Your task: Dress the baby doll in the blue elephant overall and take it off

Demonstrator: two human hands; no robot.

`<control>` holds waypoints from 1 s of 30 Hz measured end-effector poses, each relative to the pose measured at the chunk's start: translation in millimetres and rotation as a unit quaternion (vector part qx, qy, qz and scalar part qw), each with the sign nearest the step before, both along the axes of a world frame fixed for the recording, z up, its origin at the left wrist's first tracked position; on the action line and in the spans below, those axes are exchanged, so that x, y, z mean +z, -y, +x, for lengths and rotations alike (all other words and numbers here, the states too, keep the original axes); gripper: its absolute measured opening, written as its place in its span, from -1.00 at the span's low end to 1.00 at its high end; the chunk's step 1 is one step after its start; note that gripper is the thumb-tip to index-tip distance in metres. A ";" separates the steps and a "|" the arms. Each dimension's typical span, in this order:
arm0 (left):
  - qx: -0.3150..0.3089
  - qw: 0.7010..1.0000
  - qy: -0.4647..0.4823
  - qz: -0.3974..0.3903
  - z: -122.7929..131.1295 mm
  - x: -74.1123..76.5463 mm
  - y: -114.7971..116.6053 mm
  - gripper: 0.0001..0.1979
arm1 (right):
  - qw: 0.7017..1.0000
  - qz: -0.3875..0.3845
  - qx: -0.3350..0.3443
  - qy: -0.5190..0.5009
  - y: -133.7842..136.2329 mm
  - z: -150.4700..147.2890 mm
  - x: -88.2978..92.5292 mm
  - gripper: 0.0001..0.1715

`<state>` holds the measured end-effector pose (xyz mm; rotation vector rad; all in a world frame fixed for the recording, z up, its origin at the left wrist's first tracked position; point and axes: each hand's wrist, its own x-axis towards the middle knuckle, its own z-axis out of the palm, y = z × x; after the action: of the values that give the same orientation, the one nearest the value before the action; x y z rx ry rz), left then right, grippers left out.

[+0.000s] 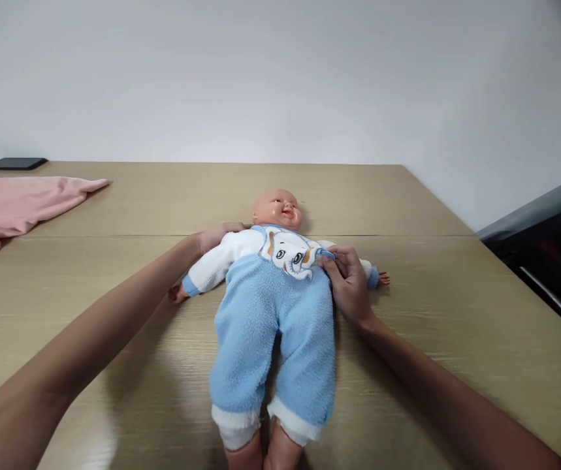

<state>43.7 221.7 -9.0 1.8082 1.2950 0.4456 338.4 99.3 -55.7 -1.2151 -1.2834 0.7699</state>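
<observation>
A baby doll (280, 207) lies on its back on the wooden table, head away from me and arms spread. It wears a fleece romper (255, 313) with blue trousers, white sleeves and an animal-face bib (287, 251) on the chest. My left hand (221, 236) rests behind the doll's shoulder on the left side, its fingertips largely hidden by the sleeve. At the right of the chest, my right hand (349, 277) pinches the blue-trimmed edge of the bib between thumb and fingers.
Pink cloth (20, 205) lies on the table (456, 313) at the left. Behind it, a dark phone-like slab (16, 164) sits by the white wall (260, 78). A black object (549, 248) with a metal bar stands beyond the table's right edge.
</observation>
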 end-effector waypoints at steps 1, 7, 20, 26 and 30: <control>-0.031 0.999 0.028 -0.027 -2.2 3.3 -1.8 -0.63 | 0.999 0.004 -0.007 0.037 -0.1 2.6 -0.2 -0.59; -0.099 0.994 0.056 0.005 -7.7 13.1 -6.5 -0.63 | 0.981 0.022 0.041 0.189 1.6 12.1 0.0 -0.69; -0.013 0.906 0.047 0.421 44.0 52.1 68.1 -0.85 | 0.862 0.165 0.024 0.478 24.5 86.4 21.0 -0.29; -0.236 0.906 -0.068 0.345 104.3 48.8 54.9 -0.84 | 0.909 0.055 0.051 0.411 31.6 149.0 2.4 -0.39; -0.246 0.910 -0.087 0.322 115.9 30.9 39.0 -0.91 | 0.953 0.007 0.028 0.301 30.7 145.9 7.0 -0.50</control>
<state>159.6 182.7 21.9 2.6888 0.7830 0.4659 484.3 68.6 -48.7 -1.4669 -1.8183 0.4320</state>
